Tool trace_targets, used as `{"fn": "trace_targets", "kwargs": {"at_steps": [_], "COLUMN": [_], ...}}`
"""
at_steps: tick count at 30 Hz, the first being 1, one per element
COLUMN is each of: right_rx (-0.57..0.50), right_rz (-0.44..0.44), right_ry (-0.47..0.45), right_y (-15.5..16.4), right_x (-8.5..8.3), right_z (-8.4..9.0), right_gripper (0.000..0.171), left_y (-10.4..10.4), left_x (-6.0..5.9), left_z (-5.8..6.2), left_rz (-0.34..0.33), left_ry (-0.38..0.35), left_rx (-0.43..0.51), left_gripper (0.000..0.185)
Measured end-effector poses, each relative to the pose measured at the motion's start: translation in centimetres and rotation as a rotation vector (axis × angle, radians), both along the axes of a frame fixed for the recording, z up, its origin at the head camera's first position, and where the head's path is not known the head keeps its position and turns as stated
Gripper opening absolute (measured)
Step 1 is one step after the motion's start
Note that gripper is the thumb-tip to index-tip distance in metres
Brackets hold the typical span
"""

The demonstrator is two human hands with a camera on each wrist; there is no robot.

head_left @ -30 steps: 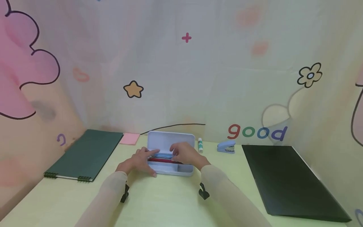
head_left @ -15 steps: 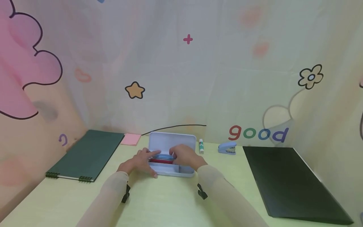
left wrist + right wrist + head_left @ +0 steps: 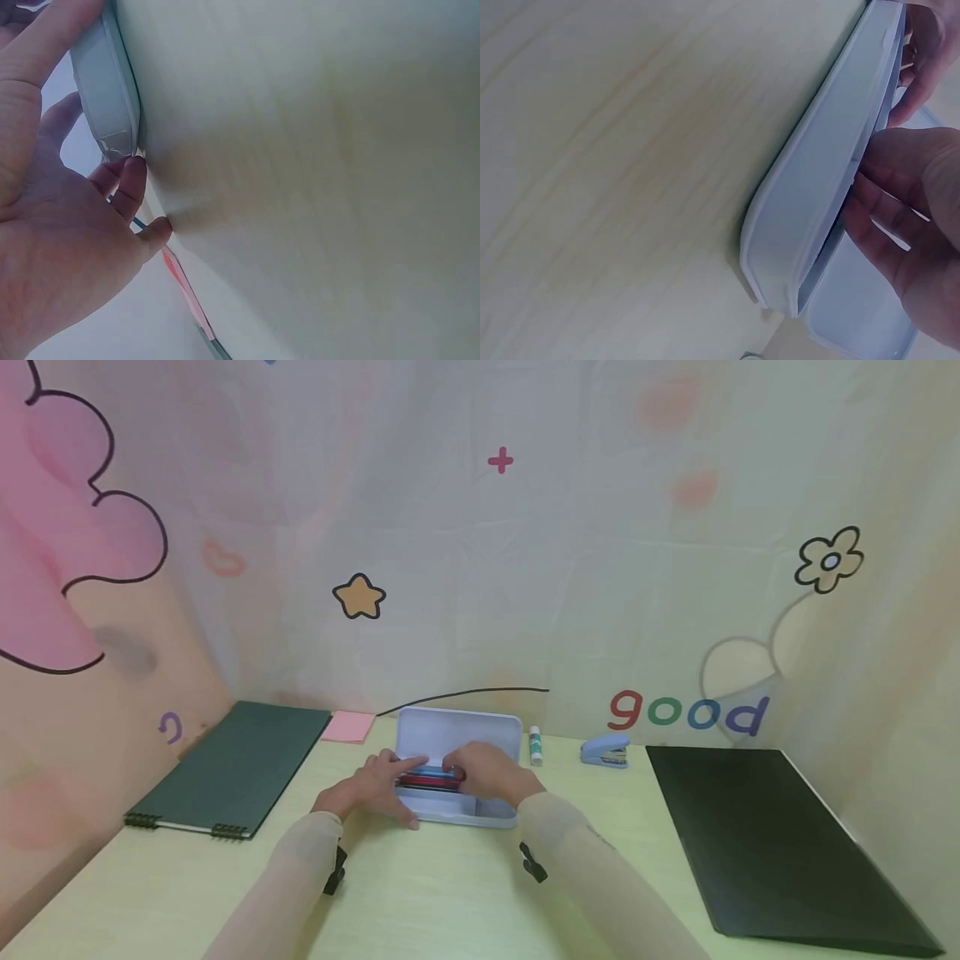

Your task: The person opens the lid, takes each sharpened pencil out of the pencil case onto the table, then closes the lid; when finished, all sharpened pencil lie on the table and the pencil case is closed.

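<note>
A pale blue pencil case (image 3: 459, 725) stands open on the table, its lid raised at the back. Blue pens (image 3: 435, 771) and a red pen (image 3: 431, 782) lie lengthwise in it. My left hand (image 3: 375, 785) holds the case's left end, thumb at the front side, index finger stretched over the pens. The left wrist view shows other fingertips against the case's end wall (image 3: 112, 112). Reaching in from the right, my right hand (image 3: 483, 770) pinches the red pen near its right end, which the fingers hide. In the right wrist view, thumb and fingertips dip behind the front wall (image 3: 810, 172).
A dark green spiral notebook (image 3: 240, 764) and pink sticky notes (image 3: 348, 727) lie to the left. Right of the case are a glue stick (image 3: 536, 746), a blue stapler (image 3: 604, 751) and a large black folder (image 3: 772, 843). A patterned curtain (image 3: 450, 527) stands behind the table.
My right hand has lowered further into the case and its fingertips have closed in on the pens. The red pen sits slightly higher. My left hand keeps its place on the case.
</note>
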State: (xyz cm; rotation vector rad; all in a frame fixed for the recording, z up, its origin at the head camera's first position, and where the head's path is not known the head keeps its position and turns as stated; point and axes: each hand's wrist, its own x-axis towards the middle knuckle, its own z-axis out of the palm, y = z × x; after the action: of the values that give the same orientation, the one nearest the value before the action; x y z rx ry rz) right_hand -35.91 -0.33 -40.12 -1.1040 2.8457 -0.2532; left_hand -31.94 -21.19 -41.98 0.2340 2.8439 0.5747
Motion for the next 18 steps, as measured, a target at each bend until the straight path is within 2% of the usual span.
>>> {"fn": "trace_targets", "kwargs": {"at_steps": [9,18], "right_rx": [0.047,0.042], "right_rz": [-0.024,0.000], "right_ry": [-0.045,-0.027], "right_y": [-0.77,-0.75], "right_x": [0.05,-0.02], "right_z": [-0.14,-0.17], "right_gripper": [0.034,0.034], "left_y": [0.01,0.12], "left_x": [0.02,0.07], "left_z": [-0.24,-0.04], "left_rz": [0.010,0.012], "left_ry": [-0.005,-0.001], "left_rx": [0.005,0.012], "left_gripper": [0.101,0.100]}}
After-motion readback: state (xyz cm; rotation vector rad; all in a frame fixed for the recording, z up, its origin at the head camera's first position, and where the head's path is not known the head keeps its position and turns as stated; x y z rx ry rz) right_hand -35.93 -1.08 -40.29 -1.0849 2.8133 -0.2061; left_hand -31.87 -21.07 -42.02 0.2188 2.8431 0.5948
